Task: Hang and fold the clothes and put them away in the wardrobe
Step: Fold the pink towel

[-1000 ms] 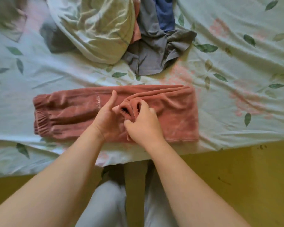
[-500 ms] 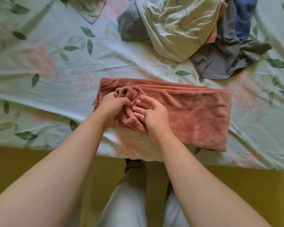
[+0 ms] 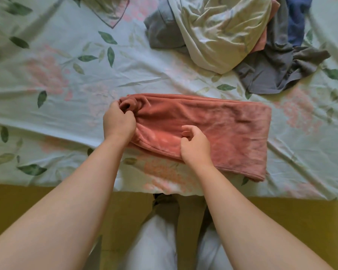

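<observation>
Squarely in the middle of the view, the rust-pink fleece trousers (image 3: 213,129) lie folded into a long band on the bedsheet (image 3: 66,84), running left to right close to the near edge of the bed. The left hand (image 3: 118,123) is at the band's left end, its fingers curled tightly round a bunched roll of the fabric, which puckers up just above the knuckles. The right hand (image 3: 195,147) sits on the near edge of the trousers, about midway along, with its fingers bent inward over the cloth; from this angle it may be pinching a fold, but I cannot tell whether it holds anything. The right end of the trousers lies flat and square. Beyond them, towards the top right and apart from the trousers, is a pile of clothes (image 3: 222,36): a pale yellow-green garment on top, a grey garment (image 3: 277,71) spilling out to the right, a blue piece (image 3: 297,22) behind it and a sliver of pink between. The sheet is pale green (printed with dark leaves and faded pink flowers) and creased. Below the bed edge are a yellow floor (image 3: 291,221) and the person's legs (image 3: 154,246) in pale trousers.
</observation>
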Motion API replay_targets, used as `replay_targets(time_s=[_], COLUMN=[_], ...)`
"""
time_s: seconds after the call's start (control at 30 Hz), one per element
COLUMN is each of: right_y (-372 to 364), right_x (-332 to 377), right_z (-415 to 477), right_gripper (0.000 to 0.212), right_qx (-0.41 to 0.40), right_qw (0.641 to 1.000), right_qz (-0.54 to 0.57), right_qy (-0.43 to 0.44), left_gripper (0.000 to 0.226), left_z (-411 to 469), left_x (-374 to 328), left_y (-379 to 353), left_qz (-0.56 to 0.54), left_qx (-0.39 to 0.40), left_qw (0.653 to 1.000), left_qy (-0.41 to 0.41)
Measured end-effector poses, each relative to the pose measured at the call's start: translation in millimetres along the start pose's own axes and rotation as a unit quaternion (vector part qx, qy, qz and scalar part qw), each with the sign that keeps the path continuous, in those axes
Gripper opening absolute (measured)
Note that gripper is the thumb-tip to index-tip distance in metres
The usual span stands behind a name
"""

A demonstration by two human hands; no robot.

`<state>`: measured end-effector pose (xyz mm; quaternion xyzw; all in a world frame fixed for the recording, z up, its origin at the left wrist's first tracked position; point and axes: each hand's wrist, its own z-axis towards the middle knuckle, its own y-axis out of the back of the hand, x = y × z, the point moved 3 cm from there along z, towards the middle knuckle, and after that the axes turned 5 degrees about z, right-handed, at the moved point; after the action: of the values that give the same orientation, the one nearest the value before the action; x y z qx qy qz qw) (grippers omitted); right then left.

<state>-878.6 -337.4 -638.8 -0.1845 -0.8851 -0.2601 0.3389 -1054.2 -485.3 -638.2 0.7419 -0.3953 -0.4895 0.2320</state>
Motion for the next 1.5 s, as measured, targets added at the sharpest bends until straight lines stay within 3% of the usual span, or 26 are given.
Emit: replay_targets(time_s=[0.07,0.17,0.27,0.33,0.4,0.53,0.67,0.83,0.97,1.07,1.2,1.5], right_y=[-2.0,-1.4,11.9,26.6,42.1,64.9,73.1,63.1,69.1,90.0,146.9,160.8], right_x=[-4.4,-9.4,-3.4,2.2,3.1,-22.2,-58.3,-68.9,-64.1,-64.1,-91.0,-108.6], right_z=[1.5,9.0,15.7,19.6,25.0,54.7,84.8,109.2,108.0,96.7,98.7,124.7], right_gripper=[0.04,0.043,0.037,0.03,0.035,0.06,0.067,0.07,0.07,0.068,0.066,0.071], right_qx=[0.009,0.029,-0.003,-0.083,-0.16,-0.146,-0.092,-0.102,-0.064,-0.071,-0.156,-0.119], right_qw=[1.0,0.998,0.995,0.973,0.934,0.879,0.862,0.861,0.87,0.858,0.856,0.881], right_qz=[-0.024,-0.046,-0.082,-0.154,-0.25,-0.42,-0.471,-0.466,-0.452,-0.459,-0.468,-0.434], right_qy=[0.004,-0.005,0.057,0.15,0.201,0.171,0.162,0.18,0.186,0.217,0.153,0.148], left_gripper=[0.05,0.073,0.068,0.063,0.06,0.063,0.073,0.076,0.076,0.075,0.075,0.077], left_z=[-2.6,-18.1,-42.1,-56.8,-70.5,-76.4,-42.4,-13.2,-17.2,-25.3,-25.9,-21.2], left_x=[0.1,-1.3,-21.0,-34.4,-46.0,-58.1,-38.1,-27.8,-31.9,-31.1,-34.7,-33.9], left_y=[-3.7,-8.9,-17.0,-35.7,-61.2,-117.5,-150.7,-169.1,-165.4,-157.8,-162.2,-169.0], left_qz=[0.036,0.211,0.3,0.306,0.305,0.357,0.416,0.414,0.417,0.426,0.432,0.442], left_qx=[-0.011,-0.073,-0.162,-0.14,-0.092,-0.003,0.009,-0.026,-0.031,-0.028,-0.034,-0.037], left_qw=[0.999,0.973,0.904,0.856,0.842,0.841,0.829,0.828,0.828,0.824,0.827,0.824], left_qy=[-0.014,-0.058,-0.258,-0.392,-0.435,-0.407,-0.372,-0.376,-0.375,-0.372,-0.358,-0.352])
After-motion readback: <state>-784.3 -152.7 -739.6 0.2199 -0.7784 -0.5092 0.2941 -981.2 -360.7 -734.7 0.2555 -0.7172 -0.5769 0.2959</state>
